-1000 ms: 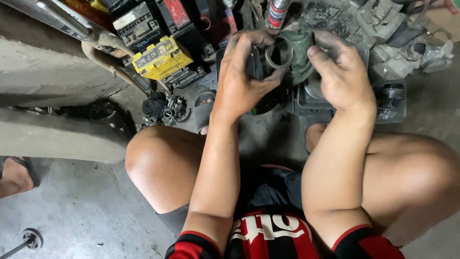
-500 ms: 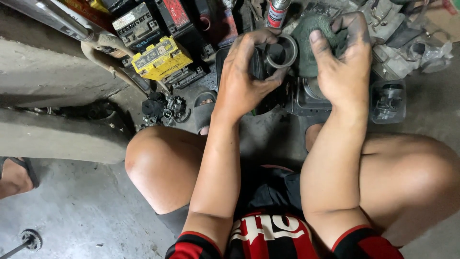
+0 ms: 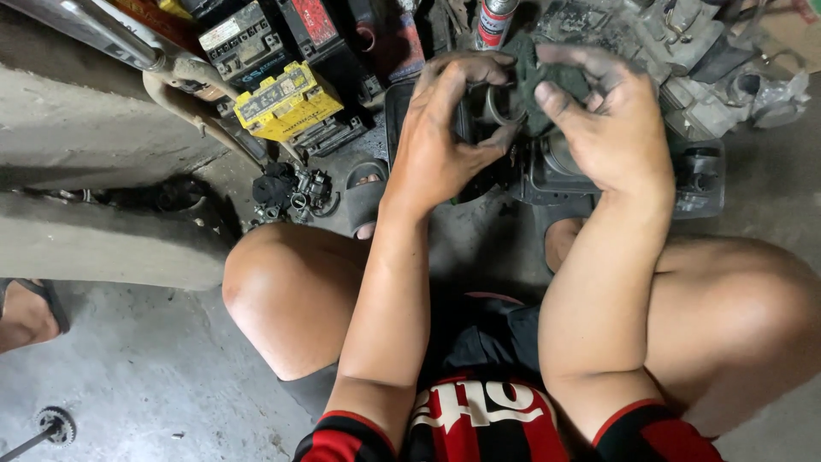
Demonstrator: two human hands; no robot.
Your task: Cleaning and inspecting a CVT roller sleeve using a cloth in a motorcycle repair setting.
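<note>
My left hand (image 3: 440,141) is gripping a round metal ring part (image 3: 500,107), held up over the engine block (image 3: 556,171) on the floor. Right hand (image 3: 611,128) has a grimy dark rag (image 3: 547,81) pinched against it, yellow battery (image 3: 286,103) off to the left

Bare concrete floor (image 3: 128,411), grimy and stained. Sitting right on it: a yellow battery (image 3: 286,103) with darker batteries (image 3: 244,38) just behind, a small carburetor-looking part (image 3: 295,190), a spray can (image 3: 494,21), a dark engine block (image 3: 556,171), and a small sprocket (image 3: 56,423) off by itself.
</note>
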